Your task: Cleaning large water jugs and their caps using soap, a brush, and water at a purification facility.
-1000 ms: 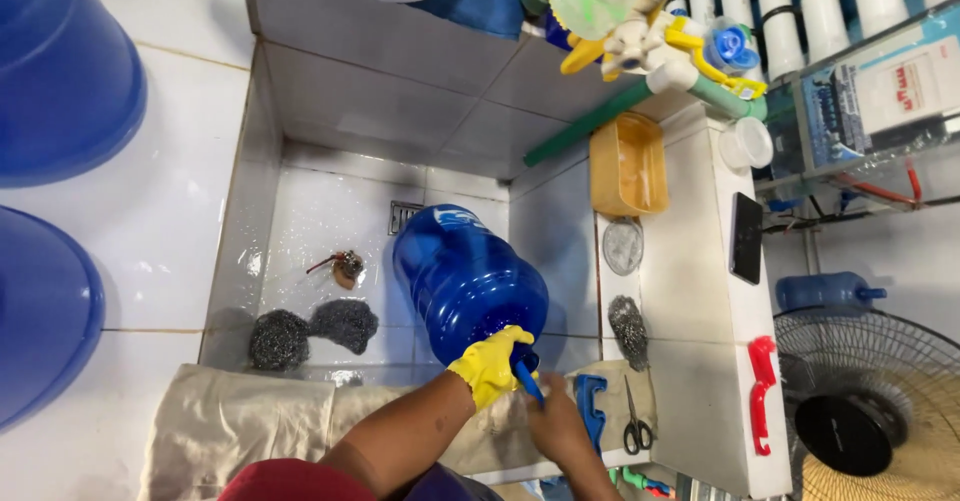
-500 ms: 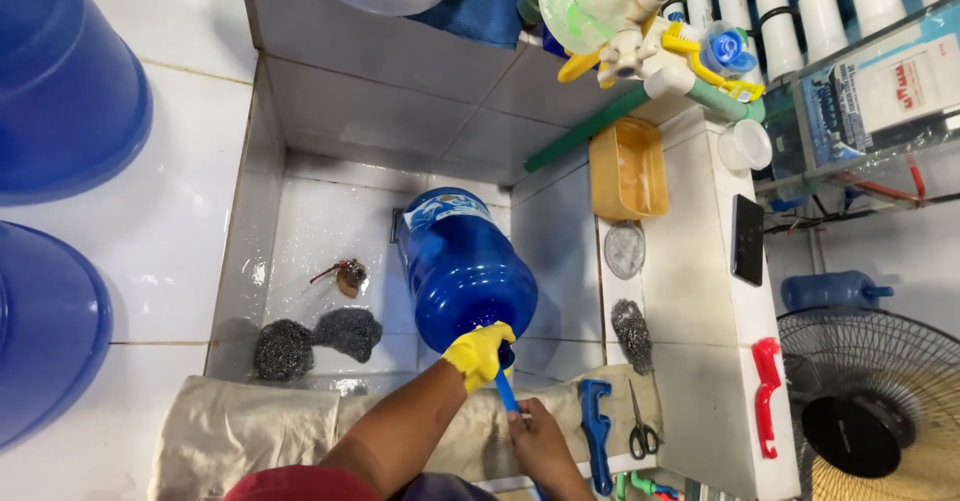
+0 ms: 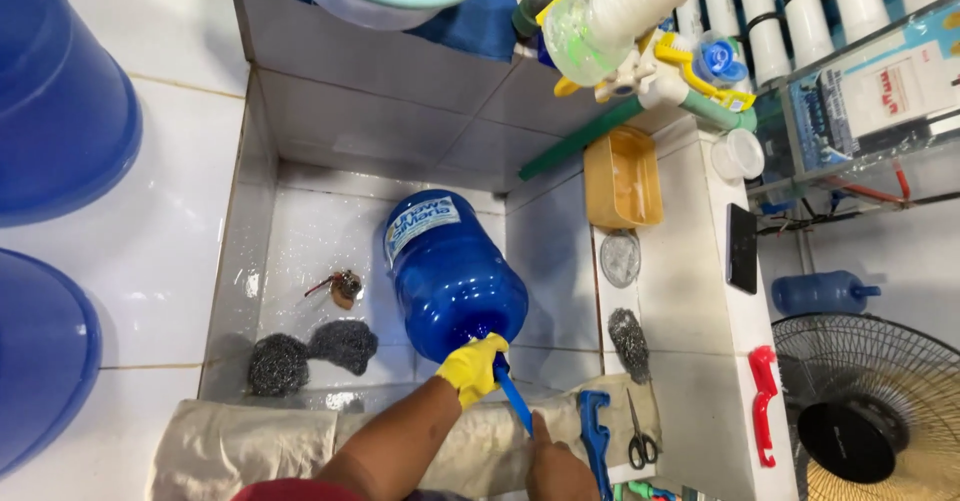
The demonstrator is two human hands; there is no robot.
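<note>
Glossy plastic bottle (image 3: 452, 274), rubber glove (image 3: 473, 367) (matt), wet tiles (image 3: 300, 251)

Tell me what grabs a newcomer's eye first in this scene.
The big blue water jug lying tilted in the white tiled basin at centre stands out first. The left hand, in a yellow glove, grips its neck, while the right hand holds a blue brush handle that goes into its mouth. Two dark scouring pads lie at the basin's near left.

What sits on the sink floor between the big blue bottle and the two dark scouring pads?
In the head view, between the big blue bottle and the scouring pads, only wet white tile shows; a small brown object lies slightly farther back.
</note>
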